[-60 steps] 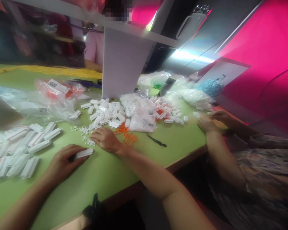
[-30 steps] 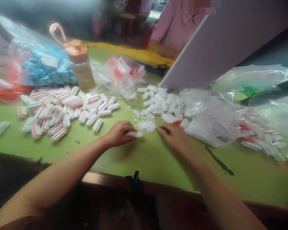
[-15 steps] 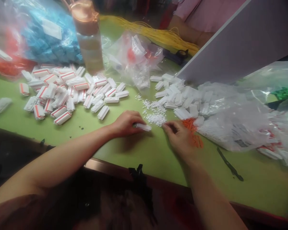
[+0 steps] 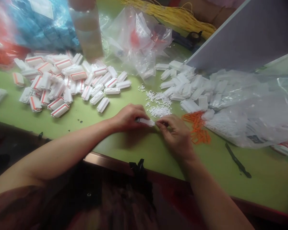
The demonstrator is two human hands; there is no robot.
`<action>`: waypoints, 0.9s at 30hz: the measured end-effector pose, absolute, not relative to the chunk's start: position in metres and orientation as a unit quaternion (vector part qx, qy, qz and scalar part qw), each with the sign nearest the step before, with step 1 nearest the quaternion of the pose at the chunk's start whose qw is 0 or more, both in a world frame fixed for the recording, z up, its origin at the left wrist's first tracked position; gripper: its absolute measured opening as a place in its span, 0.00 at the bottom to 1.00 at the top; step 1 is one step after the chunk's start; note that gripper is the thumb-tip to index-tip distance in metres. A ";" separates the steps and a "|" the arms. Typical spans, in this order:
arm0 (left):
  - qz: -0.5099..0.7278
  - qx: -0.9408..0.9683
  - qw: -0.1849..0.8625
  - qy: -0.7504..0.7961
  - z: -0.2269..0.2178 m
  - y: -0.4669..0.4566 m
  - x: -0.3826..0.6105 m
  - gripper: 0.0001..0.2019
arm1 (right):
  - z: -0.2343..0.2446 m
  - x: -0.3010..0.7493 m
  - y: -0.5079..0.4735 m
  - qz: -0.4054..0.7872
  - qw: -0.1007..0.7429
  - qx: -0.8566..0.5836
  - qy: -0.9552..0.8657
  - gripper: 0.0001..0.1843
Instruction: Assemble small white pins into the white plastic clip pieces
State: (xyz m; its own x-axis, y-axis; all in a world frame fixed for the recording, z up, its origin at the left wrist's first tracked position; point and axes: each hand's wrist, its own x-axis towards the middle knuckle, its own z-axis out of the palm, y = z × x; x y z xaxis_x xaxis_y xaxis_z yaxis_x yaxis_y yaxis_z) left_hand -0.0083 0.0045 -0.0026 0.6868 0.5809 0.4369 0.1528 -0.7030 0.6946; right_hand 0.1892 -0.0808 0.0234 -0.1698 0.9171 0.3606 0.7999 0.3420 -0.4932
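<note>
My left hand is closed around a white plastic connector housing, whose right end sticks out past the fingers. At that end, the thumb and fingertips of my right hand are pinched together; anything between them is too small to make out. Just beyond both hands lies a heap of tiny white plastic pins. Orange strips are scattered to the right of my right hand. Many white housings with red-orange stripes are piled at the left, and plain white housings at the back right.
A clear bag of white parts lies at the right, near a dark knife-like tool. Behind stand a bottle, a blue-filled bag, a crumpled clear bag, yellow wires and a grey panel.
My right hand has moved from the pile of tiny white pins to the end of the housing in my left hand. The camera view has tilted down a little.
</note>
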 end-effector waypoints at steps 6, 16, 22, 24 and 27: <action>0.336 0.858 0.323 0.216 -0.004 0.005 -0.007 0.10 | 0.025 0.186 -0.079 -0.052 0.265 -0.524 -0.808 0.04; 0.336 0.855 0.327 0.222 -0.003 0.004 -0.007 0.08 | 0.027 0.183 -0.081 -0.170 0.217 -0.500 -0.821 0.02; 0.348 0.854 0.330 0.201 -0.005 0.005 -0.008 0.09 | 0.026 0.185 -0.082 -0.093 0.245 -0.497 -0.827 0.04; 0.338 0.856 0.334 0.205 -0.005 0.005 -0.008 0.10 | 0.026 0.187 -0.084 -0.070 0.247 -0.497 -0.829 0.05; 0.325 0.856 0.339 0.214 -0.005 0.006 -0.008 0.09 | 0.027 0.189 -0.089 -0.067 0.232 -0.493 -0.836 0.07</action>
